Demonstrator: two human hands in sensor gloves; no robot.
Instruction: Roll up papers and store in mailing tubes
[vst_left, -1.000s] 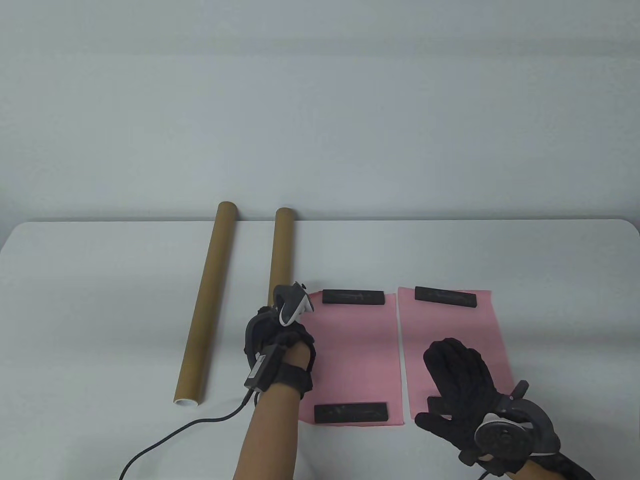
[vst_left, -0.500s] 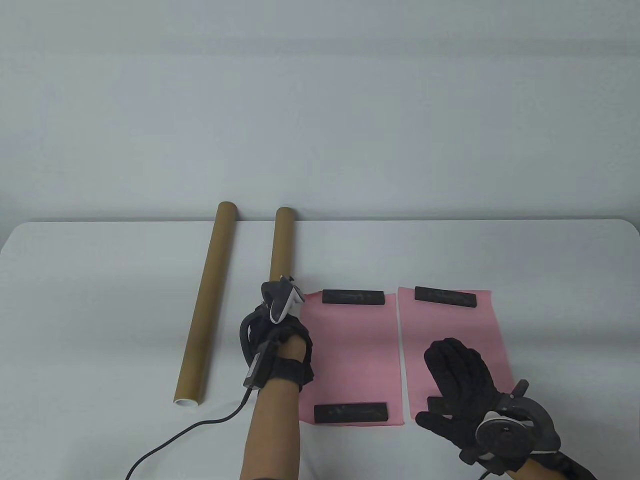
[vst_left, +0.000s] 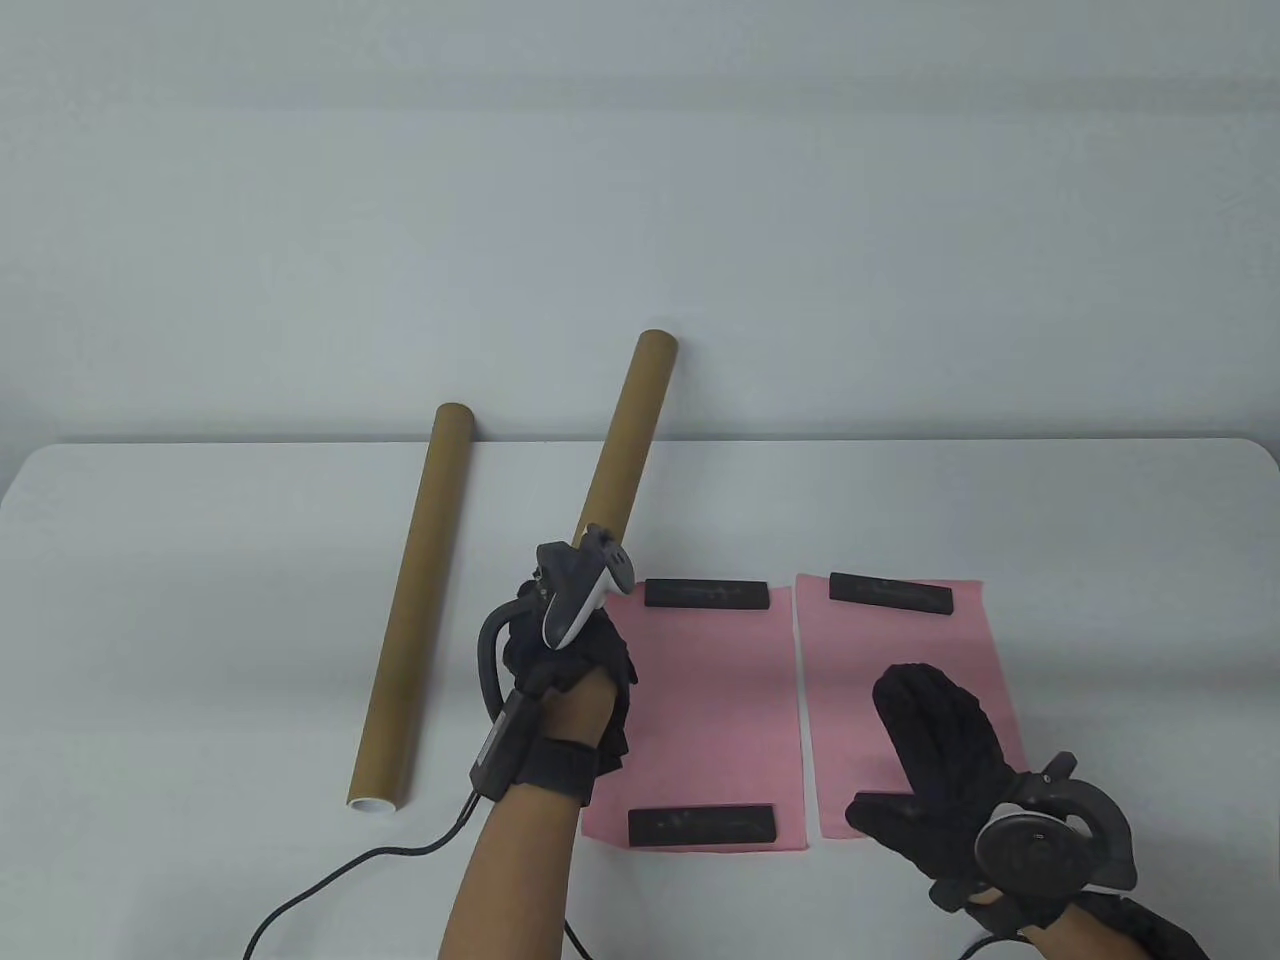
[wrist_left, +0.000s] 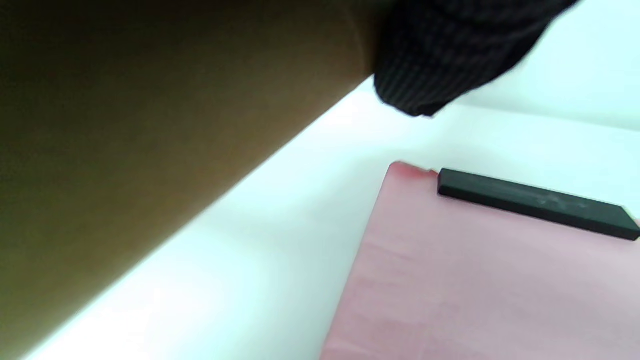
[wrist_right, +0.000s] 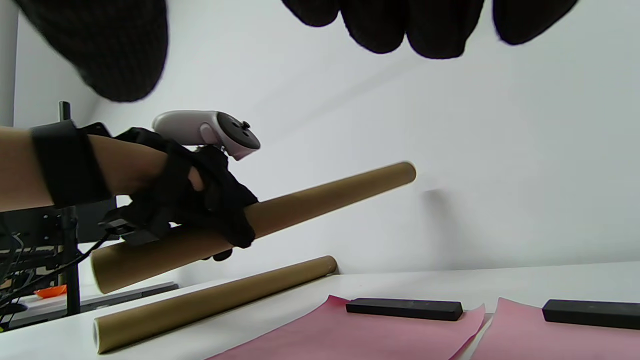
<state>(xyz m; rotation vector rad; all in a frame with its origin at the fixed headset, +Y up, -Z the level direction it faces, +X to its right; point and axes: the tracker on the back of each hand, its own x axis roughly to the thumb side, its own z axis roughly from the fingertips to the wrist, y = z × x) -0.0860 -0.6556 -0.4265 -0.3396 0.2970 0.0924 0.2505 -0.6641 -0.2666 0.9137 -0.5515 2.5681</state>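
White table (vst_left: 200, 560) bearing 2 mailing tubes and 2 pink sheets. The lifted tube (vst_left: 625, 430) is clear of the surface, far end tilted up, the left hand (vst_left: 570, 660) curled around its lower part; the second tube (vst_left: 415, 600) lies flat to the left. The left sheet (vst_left: 700, 710) carries 2 black bars (vst_left: 706, 594), as apparently does the right sheet (vst_left: 900, 640), under the flat, straight-fingered right hand (vst_left: 940, 760).

Risk: gripped off-centre, the long tube may swing and sweep the bars or crease paper.

Hidden: the lifted tube's near end and the right sheet's near bar in the table view.
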